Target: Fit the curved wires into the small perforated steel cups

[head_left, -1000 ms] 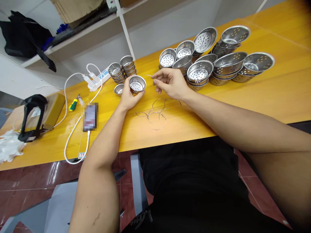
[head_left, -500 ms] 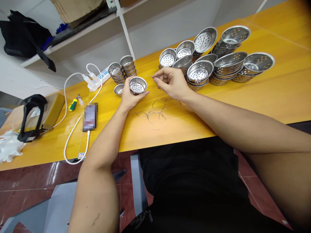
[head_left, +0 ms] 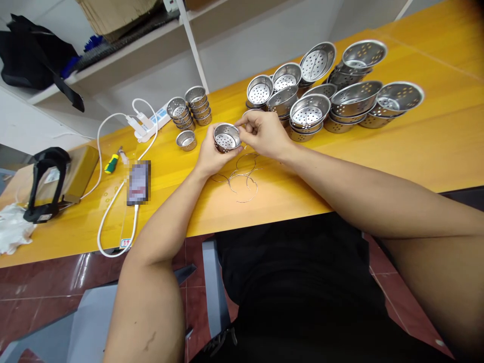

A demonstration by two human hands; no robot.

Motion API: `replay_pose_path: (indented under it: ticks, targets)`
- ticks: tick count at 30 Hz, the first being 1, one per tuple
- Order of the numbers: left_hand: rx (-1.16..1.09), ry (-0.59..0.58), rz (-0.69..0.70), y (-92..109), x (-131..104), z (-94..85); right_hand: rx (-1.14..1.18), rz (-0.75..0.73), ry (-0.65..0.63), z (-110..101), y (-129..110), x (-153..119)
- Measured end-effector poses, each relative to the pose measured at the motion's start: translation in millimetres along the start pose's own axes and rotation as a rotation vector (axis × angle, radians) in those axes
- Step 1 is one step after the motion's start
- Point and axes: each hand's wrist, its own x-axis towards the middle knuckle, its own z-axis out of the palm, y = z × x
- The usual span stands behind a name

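Note:
My left hand point(head_left: 212, 154) is wrapped round a small perforated metal strainer cup point(head_left: 227, 138), its mouth turned up. At the cup's right rim, my right hand point(head_left: 260, 132) is closed in a pinch on a thin bent wire point(head_left: 245, 147); most of that wire is hidden by the fingers. Below both hands, several loose curved wires point(head_left: 247, 175) lie tangled on the yellow table. A single small strainer cup point(head_left: 186, 140) stands left of my left hand, in front of stacked small cups point(head_left: 199, 107).
Stacks of larger perforated metal baskets point(head_left: 310, 112) stand on the right behind my right hand. To the left are a white power strip point(head_left: 153, 126), a phone point(head_left: 138, 182) on a white cable, a green-yellow screwdriver point(head_left: 112, 164) and a black headset-like frame point(head_left: 47, 184).
My left hand has carried the strainer cup rightward, away from the standing small cup. My right fingers, apart from the cup before, are now at its rim with the wire.

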Motion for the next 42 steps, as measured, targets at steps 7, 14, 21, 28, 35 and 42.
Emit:
replay_pose_path:
  ticks: [7, 14, 21, 28, 35, 42]
  targets:
    - [-0.013, -0.072, 0.02, 3, 1, -2.1, -0.001, 0.018, 0.02, 5, 3, 0]
    - [-0.034, -0.073, -0.019, 16, 0, -2.6, 0.045, -0.006, 0.036, 8, -2, -3]
    - [-0.128, -0.093, 0.013, 4, 1, -10.8, 0.322, -0.025, -0.182, -3, -24, 1]
    - [-0.107, -0.17, 0.028, -1, -2, -10.3, 0.406, 0.04, -0.291, -6, -19, 3]
    - [-0.06, -0.176, 0.043, -7, -4, -4.5, 0.389, 0.079, -0.29, -6, -16, 5]
    - [-0.057, -0.173, 0.066, -7, -4, -6.5, 0.396, 0.077, -0.292, -6, -17, 5]
